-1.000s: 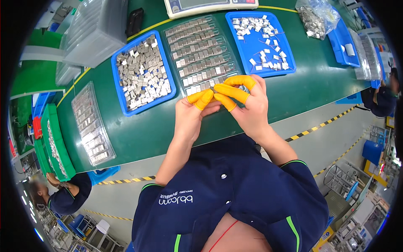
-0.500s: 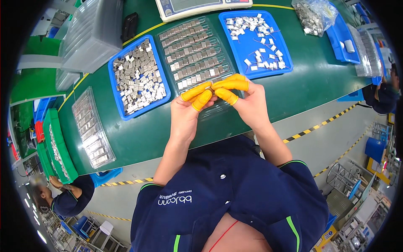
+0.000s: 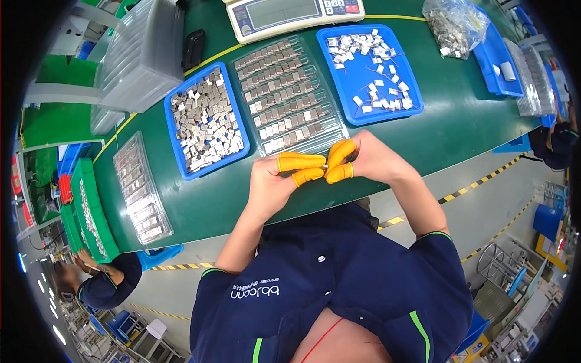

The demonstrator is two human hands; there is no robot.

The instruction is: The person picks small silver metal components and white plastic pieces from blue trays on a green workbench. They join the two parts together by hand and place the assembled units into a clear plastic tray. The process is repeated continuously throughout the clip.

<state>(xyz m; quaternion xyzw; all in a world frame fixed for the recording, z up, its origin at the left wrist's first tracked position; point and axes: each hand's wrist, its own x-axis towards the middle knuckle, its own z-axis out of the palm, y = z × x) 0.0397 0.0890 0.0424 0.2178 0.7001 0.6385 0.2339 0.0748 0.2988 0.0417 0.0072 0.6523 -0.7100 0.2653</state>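
Note:
Yellow finger covers are on the thumbs and fingers of my left hand [image 3: 272, 181] and my right hand [image 3: 372, 158]. The fingertips meet in a pinch just over the near edge of the green table. Between them shows a small silvery part [image 3: 325, 167], mostly hidden by the fingers. Right beyond my hands lies a clear plastic tray [image 3: 336, 128] with rows of small metal-and-white pieces. To its left a blue tray [image 3: 171, 136] is heaped with similar loose pieces. To its right another blue tray [image 3: 356, 71] holds white connectors with thin wires.
A scale [image 3: 284, 15] stands at the back, beside a black object [image 3: 193, 48] and stacked clear trays [image 3: 142, 57]. Another filled clear tray [image 3: 142, 187] lies left. At the far right are a plastic bag of parts [image 3: 454, 30] and a blue bin [image 3: 493, 54]. A co-worker [image 3: 115, 281] sits left, near green bins [image 3: 100, 233].
Both hands have drawn back from the clear tray's near edge toward my body, still pinched together. The tray's front row now shows. The whole view has shifted slightly.

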